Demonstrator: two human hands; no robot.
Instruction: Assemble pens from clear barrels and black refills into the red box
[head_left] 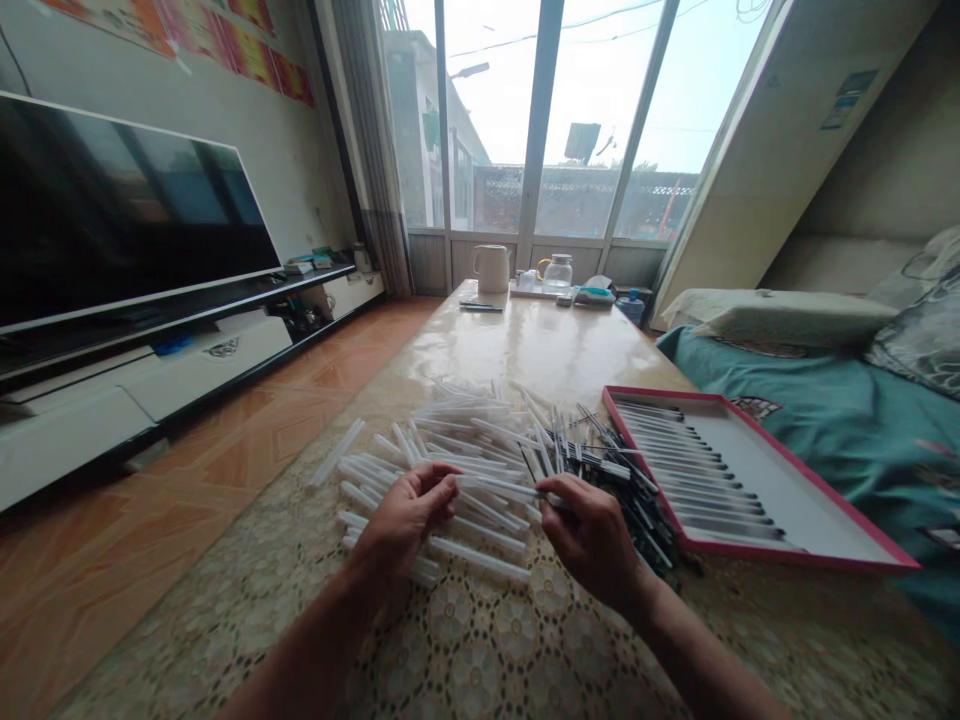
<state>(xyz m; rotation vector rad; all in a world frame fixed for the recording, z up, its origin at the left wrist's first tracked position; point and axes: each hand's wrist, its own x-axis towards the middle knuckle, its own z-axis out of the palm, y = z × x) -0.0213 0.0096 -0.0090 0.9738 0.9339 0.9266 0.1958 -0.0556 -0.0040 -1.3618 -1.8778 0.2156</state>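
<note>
My left hand [411,512] pinches the left end of a slim translucent plastic tube [496,488] between thumb and fingers. At the tube's other end, my right hand [589,530] has its fingers closed; whether they also hold a thin dark stick is hidden. Under and beyond my hands lies a loose heap of translucent tubes [469,440]. A jumbled pile of thin black sticks [637,500] sits just right of my right hand. Further right, a shallow pink-edged box [817,490] holds a row of tubes with dark ends [701,470] side by side.
All this lies on a long table with a patterned cover [472,650]. At its far end stand a beige kettle [491,268], a glass jug [557,272] and a tissue pack [595,290]. A sofa with a teal cover [840,410] borders the right side.
</note>
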